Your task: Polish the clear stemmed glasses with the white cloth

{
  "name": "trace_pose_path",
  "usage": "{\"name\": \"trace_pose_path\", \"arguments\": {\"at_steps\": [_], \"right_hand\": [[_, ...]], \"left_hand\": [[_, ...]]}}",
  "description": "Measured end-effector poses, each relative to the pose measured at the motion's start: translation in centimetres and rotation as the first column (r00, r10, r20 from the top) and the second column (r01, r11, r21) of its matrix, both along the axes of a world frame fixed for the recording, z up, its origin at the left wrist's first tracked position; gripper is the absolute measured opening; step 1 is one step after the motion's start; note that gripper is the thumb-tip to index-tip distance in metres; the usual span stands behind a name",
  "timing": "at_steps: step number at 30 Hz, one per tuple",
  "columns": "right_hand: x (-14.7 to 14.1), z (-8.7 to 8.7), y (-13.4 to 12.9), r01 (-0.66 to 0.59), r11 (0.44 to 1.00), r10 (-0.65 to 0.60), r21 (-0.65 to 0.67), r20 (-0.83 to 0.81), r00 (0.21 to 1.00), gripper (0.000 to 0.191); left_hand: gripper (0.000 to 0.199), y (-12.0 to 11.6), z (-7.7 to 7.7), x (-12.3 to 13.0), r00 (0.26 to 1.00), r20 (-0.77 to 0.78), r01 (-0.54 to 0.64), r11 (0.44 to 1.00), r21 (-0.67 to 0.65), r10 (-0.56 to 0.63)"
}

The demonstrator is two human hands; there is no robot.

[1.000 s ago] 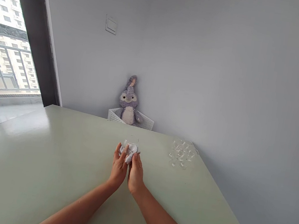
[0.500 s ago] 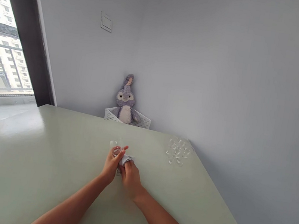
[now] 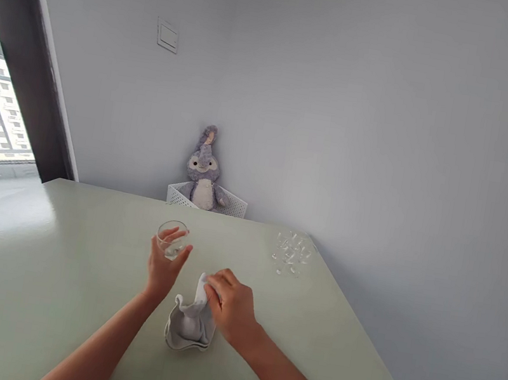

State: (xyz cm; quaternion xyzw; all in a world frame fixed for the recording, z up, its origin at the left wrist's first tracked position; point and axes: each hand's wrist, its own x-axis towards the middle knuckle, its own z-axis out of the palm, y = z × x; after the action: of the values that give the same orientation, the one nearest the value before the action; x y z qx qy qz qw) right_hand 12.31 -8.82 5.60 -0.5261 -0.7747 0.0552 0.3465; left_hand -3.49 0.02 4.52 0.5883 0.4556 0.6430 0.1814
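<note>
A clear glass point(image 3: 172, 238) with a round rim is held in my left hand point(image 3: 165, 263), its fingers behind the glass and the thumb at the near side. My right hand point(image 3: 231, 302) pinches the upper corner of a light grey cloth point(image 3: 190, 324). The rest of the cloth hangs or lies crumpled in folds over the table, below and between my hands. Glass and cloth are apart.
A cluster of several small clear glasses point(image 3: 291, 253) stands at the back right of the pale green table point(image 3: 77, 271). Behind the far edge, a grey plush toy point(image 3: 203, 169) sits in a white perforated basket point(image 3: 236, 207). Walls rise behind, with a window at the left.
My hands have moved apart. The glass has gone left with my left hand, out of the cloth. The cloth now hangs looser and nearer from my right hand. The view has shifted slightly right.
</note>
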Motion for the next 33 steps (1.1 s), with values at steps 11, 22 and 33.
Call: {"name": "trace_pose_path", "arguments": {"at_steps": [11, 22, 33], "right_hand": [[2.2, -1.1, -0.7, -0.090, 0.983, 0.033, -0.158, -0.329, 0.944, 0.017], [17.8, -7.4, 0.6, 0.596, 0.730, -0.680, -0.334, -0.266, 0.683, 0.030], [19.3, -8.1, 3.8, 0.667, 0.645, -0.754, -0.372, -0.168, 0.635, 0.030]], "left_hand": [[0.067, -4.6, -1.6, 5.1, 0.700, -0.253, 0.658, 0.741, -0.133, -0.667], [0.035, -2.5, -1.9, 3.5, 0.721, -0.451, 0.404, 0.848, -0.343, -0.526], [0.028, -2.1, -2.9, 3.3, 0.676, -0.479, 0.395, 0.824, -0.406, -0.560]]}}
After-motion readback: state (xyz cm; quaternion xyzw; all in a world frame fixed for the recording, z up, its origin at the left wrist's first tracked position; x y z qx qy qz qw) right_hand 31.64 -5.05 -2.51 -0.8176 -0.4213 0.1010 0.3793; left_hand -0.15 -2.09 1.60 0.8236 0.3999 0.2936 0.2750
